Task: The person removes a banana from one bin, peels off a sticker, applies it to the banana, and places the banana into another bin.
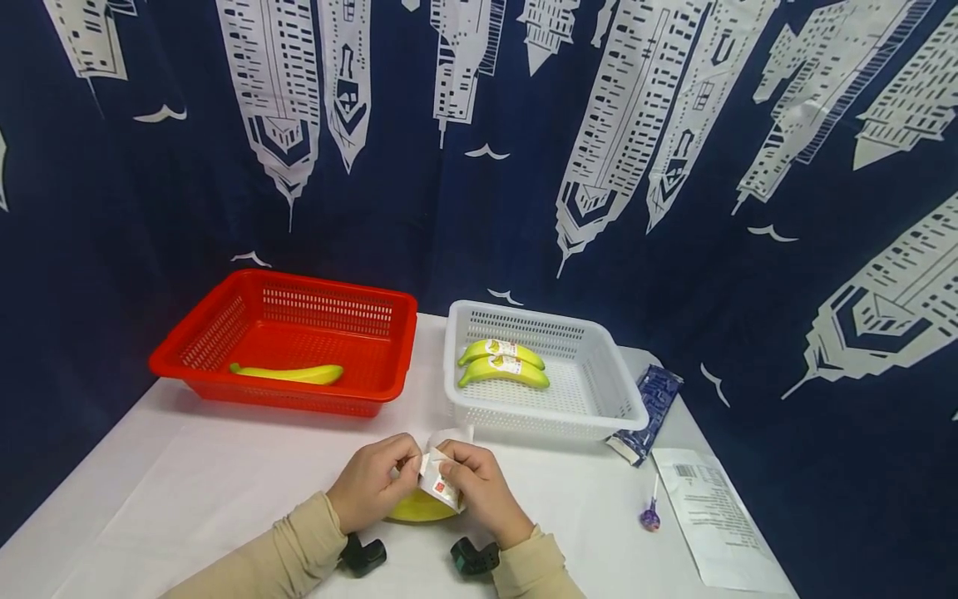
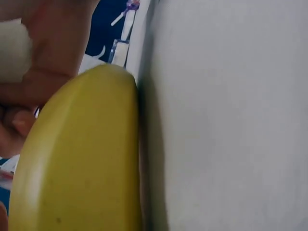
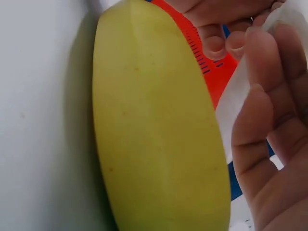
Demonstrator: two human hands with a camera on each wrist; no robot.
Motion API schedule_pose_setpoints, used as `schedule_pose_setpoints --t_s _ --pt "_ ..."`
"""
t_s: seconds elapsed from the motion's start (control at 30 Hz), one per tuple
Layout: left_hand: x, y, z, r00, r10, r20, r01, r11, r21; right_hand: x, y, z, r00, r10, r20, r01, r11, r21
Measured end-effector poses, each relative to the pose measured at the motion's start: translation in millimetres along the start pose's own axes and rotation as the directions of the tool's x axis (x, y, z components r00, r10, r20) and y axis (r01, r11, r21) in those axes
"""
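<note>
Both hands meet over the table, holding a small white paper label with a red mark between them. My left hand pinches its left edge between thumb and curled finger. From the other side my right hand grips it, thumb across its face. A yellow banana lies on the table just below the hands, partly covered by them in the head view. It fills much of the left wrist view, where the banana shows bare yellow skin; the right wrist view shows the banana bare too.
A red basket with one banana stands back left. Beside it, a white basket contains two labelled bananas. On the right lie a dark blue packet, a purple lollipop and a white printed sheet.
</note>
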State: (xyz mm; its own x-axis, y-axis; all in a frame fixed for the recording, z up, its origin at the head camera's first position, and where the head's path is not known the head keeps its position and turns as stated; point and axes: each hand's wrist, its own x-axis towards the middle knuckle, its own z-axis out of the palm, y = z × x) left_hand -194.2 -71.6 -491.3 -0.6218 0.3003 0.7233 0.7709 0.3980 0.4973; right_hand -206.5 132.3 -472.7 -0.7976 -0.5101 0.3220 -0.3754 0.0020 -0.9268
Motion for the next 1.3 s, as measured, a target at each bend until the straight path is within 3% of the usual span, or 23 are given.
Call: schedule_pose_setpoints --t_s 0.13,0.33,0.7,0.93,1.3 --pt "-3.3 -3.1 -0.7 0.998 -0.031 0.049 0.033 0.999 -0.029 -1.8 0.8 0.7 1.000 -0.007 0.030 0.006 1.000 0.019" --pt "-6.0 -3.2 -0.3 0.995 -0.013 0.097 0.019 0.998 -0.052 -3.8 1.1 4.4 0.993 -0.049 0.106 0.047 0.999 0.017" --pt "-1.4 -3.7 0.8 0.994 0.109 0.009 -0.110 0.994 0.022 -0.8 -1.4 5.3 0.991 -0.077 0.110 0.083 0.995 -0.050" --pt "-3.1 -7.1 0.1 0.997 0.070 -0.041 -0.071 0.997 -0.020 -0.9 -0.7 5.3 0.994 -0.035 0.106 0.043 0.997 -0.071" --pt "0.5 -8.0 -2.6 0.997 0.062 -0.045 -0.064 0.996 -0.057 0.0 1.8 -2.1 0.996 -0.040 0.076 0.048 0.993 -0.110"
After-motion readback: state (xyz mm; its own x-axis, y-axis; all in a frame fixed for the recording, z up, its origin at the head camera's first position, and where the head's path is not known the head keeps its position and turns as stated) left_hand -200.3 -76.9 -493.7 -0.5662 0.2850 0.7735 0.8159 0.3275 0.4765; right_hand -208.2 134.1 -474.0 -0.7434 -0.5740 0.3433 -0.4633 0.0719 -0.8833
